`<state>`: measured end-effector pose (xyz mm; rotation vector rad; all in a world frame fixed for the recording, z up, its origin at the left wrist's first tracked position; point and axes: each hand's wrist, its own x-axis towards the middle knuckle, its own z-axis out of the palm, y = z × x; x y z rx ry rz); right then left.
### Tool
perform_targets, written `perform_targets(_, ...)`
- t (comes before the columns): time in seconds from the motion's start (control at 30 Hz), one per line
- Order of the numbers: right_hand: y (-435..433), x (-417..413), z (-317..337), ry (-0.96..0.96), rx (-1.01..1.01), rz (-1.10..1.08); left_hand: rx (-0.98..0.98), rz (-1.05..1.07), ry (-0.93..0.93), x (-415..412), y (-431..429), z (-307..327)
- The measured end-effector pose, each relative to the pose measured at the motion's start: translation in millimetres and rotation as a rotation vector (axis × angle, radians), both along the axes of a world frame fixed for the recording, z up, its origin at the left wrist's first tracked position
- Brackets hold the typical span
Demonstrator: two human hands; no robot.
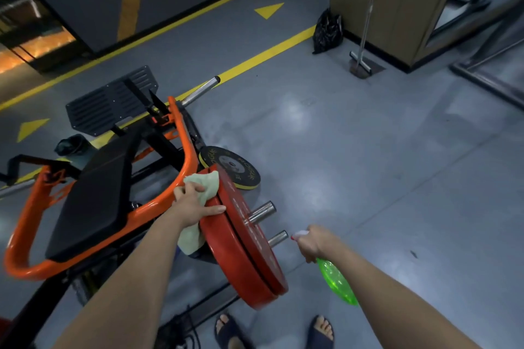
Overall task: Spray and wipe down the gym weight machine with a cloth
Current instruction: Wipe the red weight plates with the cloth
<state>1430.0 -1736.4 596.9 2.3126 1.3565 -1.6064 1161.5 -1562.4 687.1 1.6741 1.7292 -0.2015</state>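
Room first: grey floor [368, 164] runs right of the red plates [246, 258], well away to the yellow line [269, 54]. Far side: wooden column [397, 3], with a black bag [327, 31] and a floor squeegee [360, 61] at its base. A metal frame [482, 76] lies along the far right edge. Left of me it's tight: the weight machine [133, 215] fills that side. Cables [184, 331] lie on the floor just left of my sandalled feet [321, 330].

Left hand [192, 201] grips the cloth [208, 181]: fingers curled into it, thumb laid flat along the plates' rim. The cloth is pale green and bunched. Its top presses on the upper rim where the orange tube [185, 150] meets the plates, and a tail hangs below my wrist, between tube and plates.

Right hand [312, 241] is wrapped round the neck of the spray bottle [337, 282]. The green translucent body hangs down beside my forearm. The white nozzle points at the lower chrome peg [278, 237], close but apart.

The machine's orange tube loops round a black pad [93, 195]. At the far end are a ribbed black footplate [113, 105] and a chrome bar [200, 91] sticking out past it. Two red plates stand on edge, face to face and tilted, with a thin dark seam between them. The lower peg and an upper peg [262, 211] jut from the outer face, rightward. A black plate with a yellow rim [235, 170] sits just behind the red ones.
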Motion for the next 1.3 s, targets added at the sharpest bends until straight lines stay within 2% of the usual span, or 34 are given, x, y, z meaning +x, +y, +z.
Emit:
perform_targets(0.13, -7.4, -2.9, 7.2, -0.06, -0.041, -0.059, -0.007, -0.025, -0.003, -1.0, -0.4, 1.3)
perform_targets(0.2, -0.5, -7.7, 2.7, -0.014, -0.004, -0.094, -0.049, -0.04, 0.014, 1.5, 1.4, 5.0)
perform_targets(0.3, 17.9, -19.9, 12.8, 0.012, 0.147, -0.131, -0.103, -0.155, 0.142, 10.4, 10.4, 20.0)
perform_targets(0.37, 35.3, -30.2, 31.6, 0.025, 0.327, -0.186, -0.046, -0.296, 0.183, 22.3, 14.8, 36.6)
perform_targets(0.47, 66.1, -47.1, 76.2, 0.112, 0.541, -0.349, 0.001, -0.329, -0.063, 42.1, 14.3, 59.1)
perform_targets(0.53, 87.2, -55.4, 107.0, 0.237, 0.653, -0.561, -0.073, -0.277, -0.315, 48.8, 15.3, 61.1)
perform_targets(0.63, 115.8, -68.1, 148.4, 0.496, 0.742, -0.78, -0.156, -0.238, -0.509, 56.0, 16.6, 70.6)
perform_targets(0.7, 130.5, -79.8, 165.9, 0.61, 0.769, -0.702, -0.18, -0.268, -0.565, 61.0, 17.8, 81.1)
perform_targets(0.8, 146.2, -92.4, 170.4, 0.509, 0.778, -0.469, -0.162, -0.28, -0.595, 55.5, 27.3, 95.4)
perform_targets(0.87, 151.2, -95.0, 170.7, 0.519, 0.734, -0.406, -0.164, -0.214, -0.633, 47.2, 33.5, 102.3)
perform_targets(1.0, 154.2, -101.5, 168.3, 0.517, 0.752, -0.472, -0.151, -0.157, -0.749, 41.8, 40.4, 96.8)
perform_targets(1.13, 147.3, -120.4, 133.7, 0.466, 0.623, -0.546, 0.078, 0.242, -0.892, 32.2, 53.3, 71.4)
perform_targets(1.2, 144.1, -129.6, 118.9, 0.496, 0.653, -0.459, 0.166, 0.263, -0.876, 32.1, 54.2, 70.4)
perform_targets(1.3, 146.9, -133.8, 109.1, 0.395, 0.745, -0.412, 0.25, 0.277, -0.846, 31.5, 61.5, 66.8)
